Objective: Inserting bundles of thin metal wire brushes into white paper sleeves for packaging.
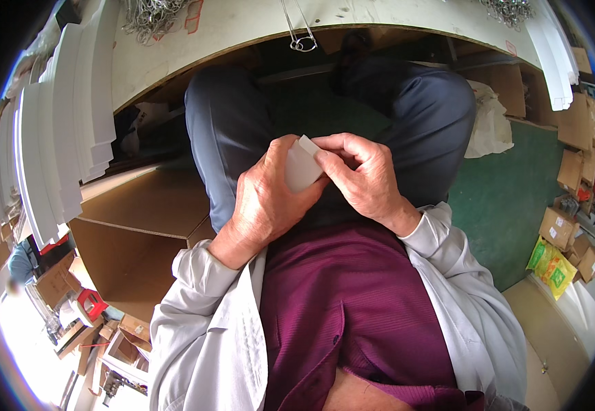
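Above my lap, both hands meet on a small white box [302, 166], which looks like folded card. My left hand [264, 188] wraps round its left side and underside, fingers closed. At the upper right corner, my right hand [362, 171] pinches a raised white flap between thumb and forefinger. The palms hide the lower part of the box, and I cannot tell whether anything is inside it.
A pale worktable [243, 34] spans the far side, with metal wire rings [303, 42] hanging over its edge. Stacked white card strips [54, 137] stand at the left, above a large open cardboard box [133, 240]. Several cartons [559, 226] line the right.
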Tool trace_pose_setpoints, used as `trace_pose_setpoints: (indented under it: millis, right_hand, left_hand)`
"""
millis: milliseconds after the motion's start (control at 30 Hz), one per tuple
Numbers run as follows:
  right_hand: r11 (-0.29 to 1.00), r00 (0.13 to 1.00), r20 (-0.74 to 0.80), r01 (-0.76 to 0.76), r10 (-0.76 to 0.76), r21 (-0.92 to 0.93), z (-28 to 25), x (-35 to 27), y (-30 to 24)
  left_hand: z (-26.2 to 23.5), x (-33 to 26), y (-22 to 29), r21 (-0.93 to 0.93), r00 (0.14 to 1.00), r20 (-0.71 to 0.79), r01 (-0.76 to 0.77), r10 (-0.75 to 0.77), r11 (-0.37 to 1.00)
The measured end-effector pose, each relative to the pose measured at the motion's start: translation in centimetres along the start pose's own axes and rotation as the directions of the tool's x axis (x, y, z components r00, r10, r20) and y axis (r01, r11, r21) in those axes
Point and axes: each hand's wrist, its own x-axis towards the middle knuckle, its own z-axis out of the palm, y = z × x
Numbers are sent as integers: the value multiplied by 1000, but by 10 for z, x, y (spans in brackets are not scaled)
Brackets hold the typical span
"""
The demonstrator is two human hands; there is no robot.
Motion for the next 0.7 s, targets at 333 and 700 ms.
trace_pose_setpoints:
  millis: [333, 700]
  right_hand:
    - [999, 999, -21, 38, -38, -8, 5, 3, 0]
    - [989, 993, 18, -114, 112, 96, -1, 2, -6]
  left_hand:
    - [0, -4, -2, -12, 999, 41, -23, 23, 1000]
    - [3, -8, -5, -58, 996, 9, -91, 92, 994]
